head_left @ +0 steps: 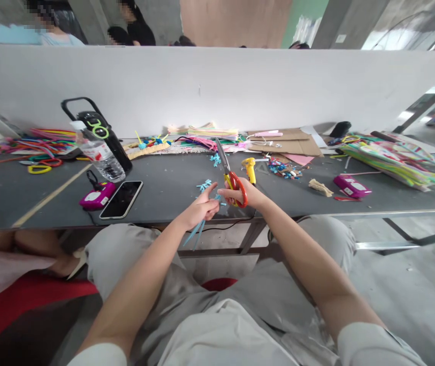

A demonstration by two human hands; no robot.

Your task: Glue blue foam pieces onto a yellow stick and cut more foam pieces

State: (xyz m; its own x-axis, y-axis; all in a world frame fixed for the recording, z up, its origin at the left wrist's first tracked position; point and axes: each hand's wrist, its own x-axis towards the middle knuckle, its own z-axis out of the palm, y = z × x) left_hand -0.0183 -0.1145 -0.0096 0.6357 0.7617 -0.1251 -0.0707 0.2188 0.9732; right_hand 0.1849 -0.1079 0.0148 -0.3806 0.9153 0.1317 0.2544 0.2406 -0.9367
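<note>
Blue strips (199, 233) hang under the person's left hand (201, 209), which pinches them | right hand (252, 194) grips red-and-yellow scissors (226, 165), tips pointing away | little blue bits (204, 185) lie on the gray table (164, 178)

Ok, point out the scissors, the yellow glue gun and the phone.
Scissors (225, 164): head view, on the blades near the pivot.
Yellow glue gun (251, 173): head view, on its grip.
Phone (121, 199): head view, on the dark screen.

Arms (309, 244) extended, converging; left hand (199, 209) near right hand (254, 194), fingers (211, 205) curled.
</note>
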